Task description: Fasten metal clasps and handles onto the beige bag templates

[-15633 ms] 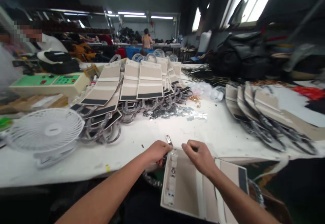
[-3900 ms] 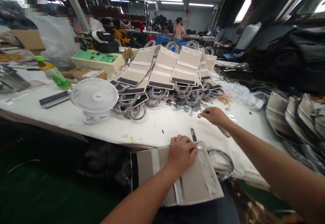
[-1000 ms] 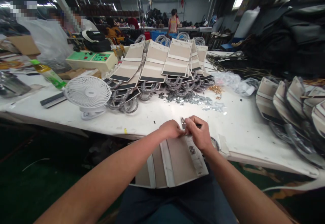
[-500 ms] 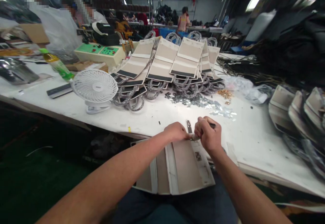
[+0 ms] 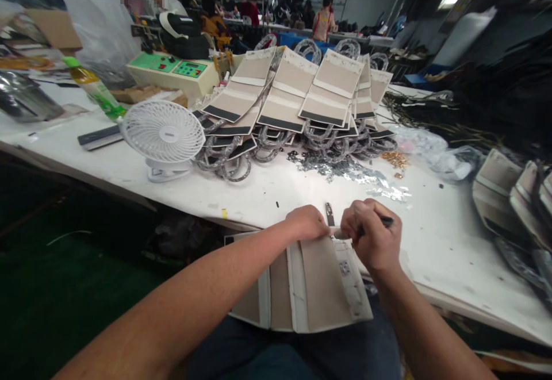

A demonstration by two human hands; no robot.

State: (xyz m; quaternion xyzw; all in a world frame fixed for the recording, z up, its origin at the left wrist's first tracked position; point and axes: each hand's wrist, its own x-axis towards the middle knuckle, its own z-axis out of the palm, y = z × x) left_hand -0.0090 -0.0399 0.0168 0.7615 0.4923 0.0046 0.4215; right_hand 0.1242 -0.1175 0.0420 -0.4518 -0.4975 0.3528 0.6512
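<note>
A beige panel (image 5: 319, 288) with white strips, like a bag piece, lies over my lap, its top edge against the table. At that edge my left hand (image 5: 308, 222) is closed, fingertips pinched together; what they hold is too small to make out. My right hand (image 5: 373, 233) is closed around a slim tool (image 5: 387, 221) with a dark end. Its pale tip meets the panel's edge beside my left fingertips. Just beyond them a metal-ended dark strip (image 5: 329, 213) lies on the table. A small metal plate (image 5: 344, 267) sits on the panel's white strip.
Similar panels (image 5: 328, 87) with wrapped handles are piled at the back, and more panels (image 5: 495, 190) stand at right. Loose silver metal pieces (image 5: 345, 167) and gold ones (image 5: 395, 159) lie before the pile. A white fan (image 5: 166, 133) and bottle (image 5: 95, 87) stand left.
The camera view has shifted slightly. My right hand has turned and drawn a little to the right, and more of the tool's pale tip shows. My left hand keeps its place at the panel's edge.
</note>
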